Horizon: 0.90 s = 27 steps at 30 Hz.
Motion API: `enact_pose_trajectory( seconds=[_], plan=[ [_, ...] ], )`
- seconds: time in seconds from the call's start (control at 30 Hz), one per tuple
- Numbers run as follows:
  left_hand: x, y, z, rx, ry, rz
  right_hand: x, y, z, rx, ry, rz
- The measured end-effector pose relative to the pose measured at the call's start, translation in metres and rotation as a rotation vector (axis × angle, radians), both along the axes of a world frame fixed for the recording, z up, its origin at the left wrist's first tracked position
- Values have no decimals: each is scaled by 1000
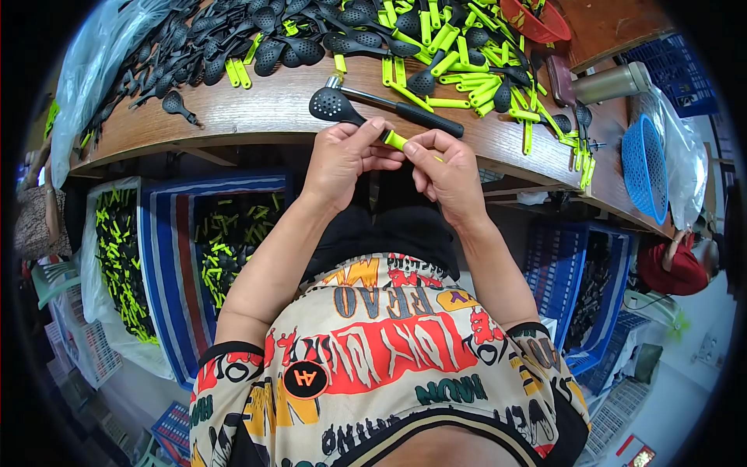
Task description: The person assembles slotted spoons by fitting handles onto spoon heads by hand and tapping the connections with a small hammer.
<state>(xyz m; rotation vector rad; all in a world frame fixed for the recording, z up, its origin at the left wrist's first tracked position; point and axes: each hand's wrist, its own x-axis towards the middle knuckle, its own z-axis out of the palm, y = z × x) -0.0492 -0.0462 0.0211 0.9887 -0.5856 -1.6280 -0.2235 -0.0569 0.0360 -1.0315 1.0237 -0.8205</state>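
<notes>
Over the table's near edge, my left hand (342,159) pinches the neck of a black slotted spoon (333,104), its perforated bowl pointing up and left. My right hand (450,173) grips the lime-green handle (395,140) at the spoon's other end, with fingers closed around it. The handle meets the black neck between my two hands; whether it is fully seated cannot be seen. Just beyond them a hammer (420,115) with a black grip lies on the table, its metal head behind the spoon bowl.
Black spoon heads (210,47) are heaped at the back left of the wooden table (272,105), and green handles (475,78) at the right. A red basket (537,22), a steel flask (611,83) and a blue basket (644,167) stand rightward. Filled crates (167,249) flank my lap.
</notes>
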Motion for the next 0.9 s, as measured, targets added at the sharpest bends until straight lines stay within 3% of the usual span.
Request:
enact_pose_trajectory(
  seconds=[0.43, 0.5, 0.73, 0.8, 0.9],
  plan=[
    [-3, 5, 3, -58, 54, -38, 11, 16, -11, -555, 196, -273],
    [-4, 4, 1, -56, 56, -29, 11, 16, -13, -767, 361, -290],
    [-3, 6, -2, -86, 19, 58, 13, 3, -4, -549, 312, -201],
    [1, 4, -2, -99, -6, 54, 16, -1, 3, -230, 89, -102],
    [6, 1, 0, -116, 11, 68, 28, -5, 2, -138, -106, -104]
  ],
)
